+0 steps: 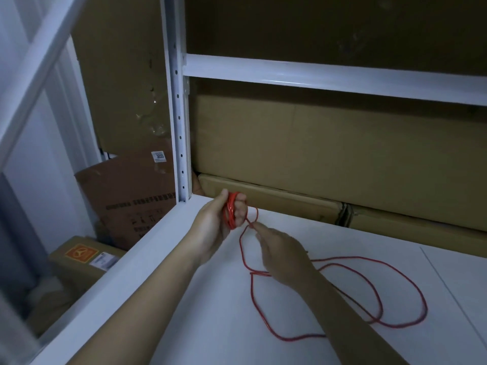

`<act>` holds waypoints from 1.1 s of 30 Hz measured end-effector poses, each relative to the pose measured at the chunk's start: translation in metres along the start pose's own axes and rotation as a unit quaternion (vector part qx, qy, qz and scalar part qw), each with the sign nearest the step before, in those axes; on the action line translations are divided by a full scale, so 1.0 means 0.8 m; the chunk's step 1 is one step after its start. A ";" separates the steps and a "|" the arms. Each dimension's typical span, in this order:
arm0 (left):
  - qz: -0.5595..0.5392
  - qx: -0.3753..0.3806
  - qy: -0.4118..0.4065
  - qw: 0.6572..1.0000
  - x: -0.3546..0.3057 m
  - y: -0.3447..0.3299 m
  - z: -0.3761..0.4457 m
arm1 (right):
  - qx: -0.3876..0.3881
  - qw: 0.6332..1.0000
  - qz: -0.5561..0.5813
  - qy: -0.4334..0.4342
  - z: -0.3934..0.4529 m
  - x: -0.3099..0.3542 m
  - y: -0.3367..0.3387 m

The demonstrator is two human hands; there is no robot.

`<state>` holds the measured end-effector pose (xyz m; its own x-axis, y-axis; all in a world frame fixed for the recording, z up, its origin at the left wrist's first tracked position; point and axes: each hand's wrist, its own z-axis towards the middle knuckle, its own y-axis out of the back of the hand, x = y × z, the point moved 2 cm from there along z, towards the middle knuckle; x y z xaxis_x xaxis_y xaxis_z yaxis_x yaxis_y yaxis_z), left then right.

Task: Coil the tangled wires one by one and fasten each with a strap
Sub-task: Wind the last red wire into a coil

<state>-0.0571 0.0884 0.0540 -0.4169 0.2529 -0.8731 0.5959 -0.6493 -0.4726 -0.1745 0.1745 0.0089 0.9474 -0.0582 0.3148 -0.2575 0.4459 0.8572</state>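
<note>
A red wire [342, 299] is laid on a white shelf surface [210, 325]. Its wound portion — a small coil [230, 210] — is wrapped around the fingers of the left hand [216, 227], near the shelf's far left corner; the coil's long axis is seen to run roughly upright, tilted slightly. The strand just beside the coil is pinched by the fingertips of the right hand [279, 254]. From there the loose length is trailed toward the near right in wide loops — flat on the surface. Cardboard boxes [316, 148] are stacked behind.
</note>
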 end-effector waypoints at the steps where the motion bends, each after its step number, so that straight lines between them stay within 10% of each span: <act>1: -0.007 -0.007 0.008 1.000 0.005 0.001 0.005 | 0.017 0.998 -0.054 0.018 -0.005 0.002 -0.004; 5: 0.115 -0.032 -0.011 0.993 0.027 0.008 0.019 | 0.083 0.976 -0.173 0.107 -0.013 0.018 -0.002; 11: 0.368 0.023 0.008 0.930 0.048 0.025 0.009 | -0.165 0.914 -0.200 0.311 -0.007 0.011 0.020; 15: 0.339 0.095 0.042 0.935 0.053 0.019 -0.007 | -0.128 0.976 0.058 0.166 0.012 -0.007 0.037; 20: 0.301 0.127 0.101 0.940 0.051 0.012 -0.015 | -0.050 0.941 0.331 0.043 0.020 -0.016 0.030; 27: 0.332 0.131 0.107 0.928 0.037 0.017 -0.032 | 0.032 0.888 0.454 -0.064 0.004 0.007 -0.007; 33: 0.428 -0.033 0.013 0.903 0.028 0.033 -0.018 | -0.057 0.867 0.478 -0.126 0.000 0.036 -0.021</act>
<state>-0.0410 0.0877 0.0201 0.2322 -0.3050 -0.9236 0.7316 -0.5710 0.3725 -0.1426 0.1651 0.0039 0.2360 0.1986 0.9512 -0.8684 0.4824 0.1147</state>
